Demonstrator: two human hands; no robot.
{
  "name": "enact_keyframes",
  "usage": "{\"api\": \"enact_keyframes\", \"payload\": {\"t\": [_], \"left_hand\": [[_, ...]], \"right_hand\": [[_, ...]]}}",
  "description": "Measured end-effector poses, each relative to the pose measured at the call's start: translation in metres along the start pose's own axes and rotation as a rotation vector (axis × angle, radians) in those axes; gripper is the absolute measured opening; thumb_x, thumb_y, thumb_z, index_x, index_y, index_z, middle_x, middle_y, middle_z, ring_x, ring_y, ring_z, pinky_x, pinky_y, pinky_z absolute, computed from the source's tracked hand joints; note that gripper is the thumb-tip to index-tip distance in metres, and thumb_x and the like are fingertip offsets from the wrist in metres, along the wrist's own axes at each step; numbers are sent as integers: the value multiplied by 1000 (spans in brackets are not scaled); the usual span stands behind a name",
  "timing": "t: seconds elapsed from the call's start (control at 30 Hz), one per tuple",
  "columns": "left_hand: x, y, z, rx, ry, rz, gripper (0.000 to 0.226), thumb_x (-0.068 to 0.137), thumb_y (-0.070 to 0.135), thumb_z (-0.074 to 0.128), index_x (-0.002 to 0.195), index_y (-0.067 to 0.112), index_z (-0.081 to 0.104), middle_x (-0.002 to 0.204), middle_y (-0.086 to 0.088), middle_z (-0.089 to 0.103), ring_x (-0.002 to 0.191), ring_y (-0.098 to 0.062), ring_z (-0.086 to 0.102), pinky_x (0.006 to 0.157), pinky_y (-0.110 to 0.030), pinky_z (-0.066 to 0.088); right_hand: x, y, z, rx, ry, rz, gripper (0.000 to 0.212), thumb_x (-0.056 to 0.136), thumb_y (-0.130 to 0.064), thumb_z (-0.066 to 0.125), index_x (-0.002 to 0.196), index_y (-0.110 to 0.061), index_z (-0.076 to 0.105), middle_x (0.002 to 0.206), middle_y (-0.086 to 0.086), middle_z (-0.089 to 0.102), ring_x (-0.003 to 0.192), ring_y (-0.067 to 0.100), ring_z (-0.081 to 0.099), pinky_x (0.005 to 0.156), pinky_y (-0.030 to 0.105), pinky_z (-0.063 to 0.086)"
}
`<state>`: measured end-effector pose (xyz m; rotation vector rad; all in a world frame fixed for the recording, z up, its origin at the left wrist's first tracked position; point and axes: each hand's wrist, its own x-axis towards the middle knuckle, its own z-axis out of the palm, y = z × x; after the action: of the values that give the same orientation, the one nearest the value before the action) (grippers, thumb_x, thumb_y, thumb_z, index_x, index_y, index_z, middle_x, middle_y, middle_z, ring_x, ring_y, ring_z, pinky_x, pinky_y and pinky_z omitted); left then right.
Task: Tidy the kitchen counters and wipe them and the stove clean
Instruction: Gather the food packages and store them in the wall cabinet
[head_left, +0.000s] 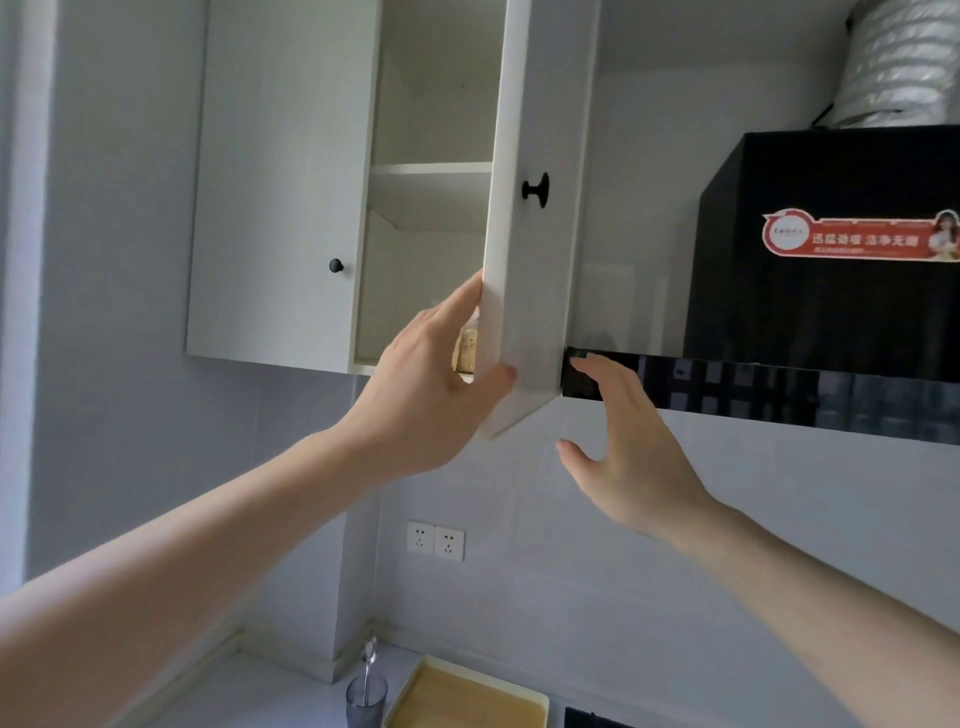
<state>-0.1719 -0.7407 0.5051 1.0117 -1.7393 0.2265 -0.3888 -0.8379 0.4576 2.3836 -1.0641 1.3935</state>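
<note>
Cabinet door (524, 291) in left hand (431, 395)

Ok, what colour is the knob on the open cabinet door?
Black knob on the white door, head view.

head view, tilted upward, close to wall cabinet (280, 182)

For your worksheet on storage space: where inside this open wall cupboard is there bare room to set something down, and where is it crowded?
The upper shelf shows bare. Below it, the space along the left wall is free; a jar sits at the right front, behind the open door, whose edge the left hand grips.
</note>
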Motion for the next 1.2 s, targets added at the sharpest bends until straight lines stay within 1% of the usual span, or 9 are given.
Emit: {"api": "enact_keyframes", "payload": {"t": [0.1, 0.2, 0.3, 0.37, 0.43, 0.57, 0.77, 1.03, 1.2], "left_hand": [[-1, -15, -14, 25, 4, -27, 41, 94, 23, 63, 130, 38, 51, 110, 13, 67, 61, -10, 51, 88, -32, 45], [-3, -34, -30, 59, 19, -84, 27, 96, 24, 63, 121, 29, 55, 117, 13, 68, 48, -17, 47, 87, -31, 45], [-2, -62, -44, 141, 52, -169, 26, 96, 37, 63, 121, 31, 58, 130, 12, 62, 78, -22, 65, 101, -34, 47], [-2, -86, -52, 199, 74, -194, 25, 95, 45, 62, 115, 31, 59, 127, 9, 61, 96, -21, 65, 104, -38, 47], [-1, -108, -57, 248, 98, -216, 20, 97, 43, 62, 108, 27, 61, 118, 8, 61, 101, -17, 62, 100, -39, 48], [7, -147, -65, 340, 136, -309, 22, 98, 44, 59, 102, 22, 63, 109, 7, 64, 102, -15, 57, 91, -35, 47], [32, -210, -70, 367, 130, -436, 21, 98, 46, 56, 100, 25, 63, 103, 7, 68, 102, -22, 62, 91, -42, 53], [66, -279, -54, 314, 104, -561, 23, 102, 43, 50, 108, 23, 60, 106, 2, 66, 96, -31, 60, 79, -39, 55], [85, -310, -44, 302, 73, -577, 20, 104, 42, 49, 104, 23, 56, 104, 4, 64, 91, -30, 57, 71, -33, 44]], "right_hand": [[7, -2, 8, -5, -9, -45, 77, 91, -26, 70, 153, -38, 25, 159, -23, 20, 146, 1, 27, 105, 25, 35], [16, -5, 20, -8, -21, -89, 79, 90, -25, 70, 154, -37, 25, 162, -20, 19, 149, 5, 23, 112, 29, 34], [26, -6, 35, 1, -19, -110, 79, 90, -25, 69, 155, -35, 26, 163, -18, 17, 149, 8, 23, 112, 30, 33], [36, -7, 48, -9, -15, -129, 79, 90, -25, 70, 155, -34, 26, 165, -16, 15, 150, 8, 19, 112, 27, 28], [46, -5, 61, -29, -22, -142, 79, 90, -25, 70, 155, -32, 27, 166, -14, 14, 152, 9, 16, 114, 24, 22], [69, 3, 90, -68, 1, -165, 81, 87, -22, 73, 155, -27, 29, 167, -7, 12, 153, 16, 15, 119, 30, 23], [102, 21, 129, -149, 36, -139, 88, 83, -21, 76, 157, -24, 28, 169, 0, 6, 155, 26, 12, 122, 45, 26], [132, 45, 162, -261, 33, -109, 89, 85, -23, 73, 159, -24, 24, 169, -1, 0, 156, 26, 3, 125, 50, 16], [151, 62, 176, -360, 37, -112, 91, 88, -28, 71, 161, -25, 18, 170, -1, -6, 157, 23, -4, 127, 49, 7]]}}
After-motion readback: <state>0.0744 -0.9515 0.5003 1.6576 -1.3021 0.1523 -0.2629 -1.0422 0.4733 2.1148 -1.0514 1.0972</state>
